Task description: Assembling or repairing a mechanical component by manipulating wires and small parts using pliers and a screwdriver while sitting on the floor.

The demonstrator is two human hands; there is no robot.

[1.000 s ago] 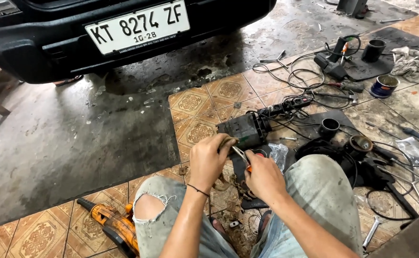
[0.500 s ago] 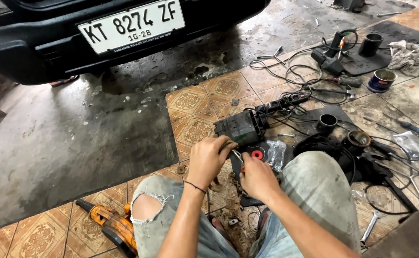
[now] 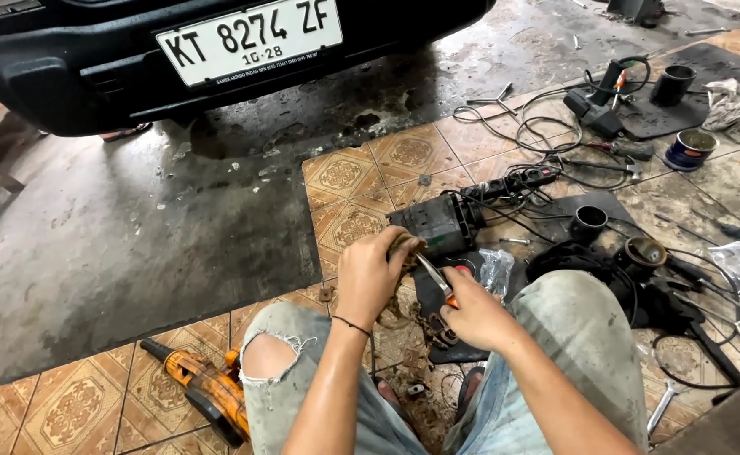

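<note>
Small brownish part gripped in left hand; orange-handled pliers, tilted, held in right hand, jaws touching the part.

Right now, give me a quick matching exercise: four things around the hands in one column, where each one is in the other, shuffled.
Things:
1. orange power tool
2. pliers
3. blue tin
4. car bumper

Places:
A. far right, near the rags
B. top of the view
C. on the tiles beside the left knee
D. in the right hand

Pairs: 1-C, 2-D, 3-A, 4-B
</note>
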